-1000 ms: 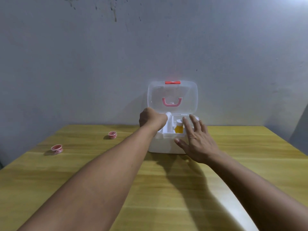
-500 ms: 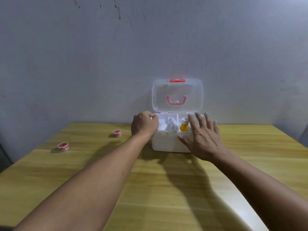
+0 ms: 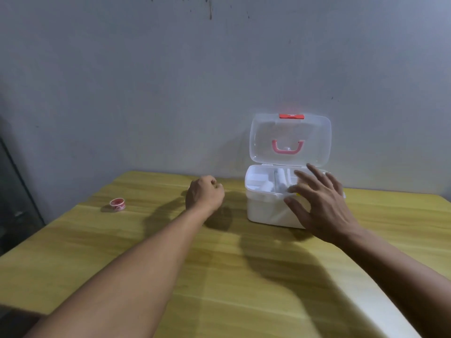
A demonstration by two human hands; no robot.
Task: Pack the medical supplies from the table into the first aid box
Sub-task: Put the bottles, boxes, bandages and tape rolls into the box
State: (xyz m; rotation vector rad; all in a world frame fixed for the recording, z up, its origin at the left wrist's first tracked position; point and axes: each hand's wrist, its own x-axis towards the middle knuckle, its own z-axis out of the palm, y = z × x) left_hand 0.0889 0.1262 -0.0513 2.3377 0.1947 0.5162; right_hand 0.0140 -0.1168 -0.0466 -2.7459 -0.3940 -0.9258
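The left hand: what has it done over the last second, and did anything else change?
The left hand left the first aid box and moved left over the table, fist closed. The right hand stayed spread against the box; the lid stayed open.

One head-worn wide-angle view looks forward and slightly down over the yellow wooden table (image 3: 219, 276) toward the grey plaster wall (image 3: 146, 93); bare forearms reach in from the near edge; no second view.
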